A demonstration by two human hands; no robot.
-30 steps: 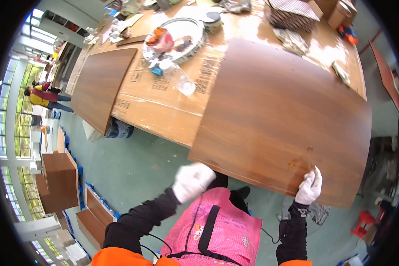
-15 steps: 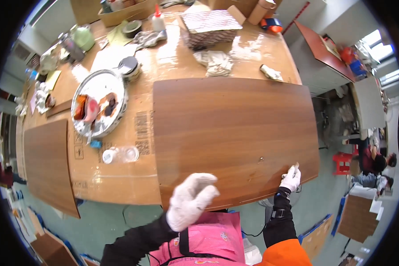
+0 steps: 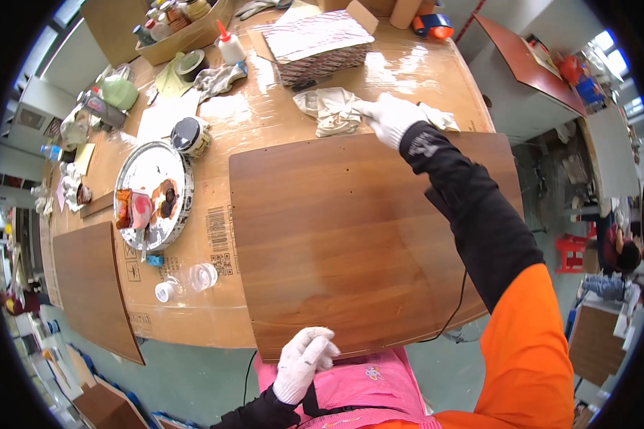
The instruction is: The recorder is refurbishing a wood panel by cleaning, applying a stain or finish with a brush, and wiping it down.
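Note:
A large brown wood-grain board [image 3: 365,236] lies on the cardboard-covered table in front of me. My right hand [image 3: 392,120], in a white glove, reaches across it past the far edge. Its fingertips close on the right edge of a crumpled white cloth [image 3: 328,111]; the exact grip is small in view. My left hand [image 3: 304,363], gloved too, hovers at the board's near left corner with loosely bent fingers and nothing visible in them. Another white cloth [image 3: 438,118] lies just beyond my right hand, partly hidden by it.
Left of the board stand a stained round tray [image 3: 125,189], a dark-lidded jar [image 3: 191,137] and a clear plastic bottle [image 3: 186,281]. A smaller brown board [image 3: 93,286] overhangs the table's front left. A patterned box [image 3: 318,46] and a red-tipped bottle [image 3: 230,46] stand farther back.
My right hand has moved from the board's near right corner to the white cloth beyond its far edge. My left hand has drawn back toward me. The view has shifted slightly.

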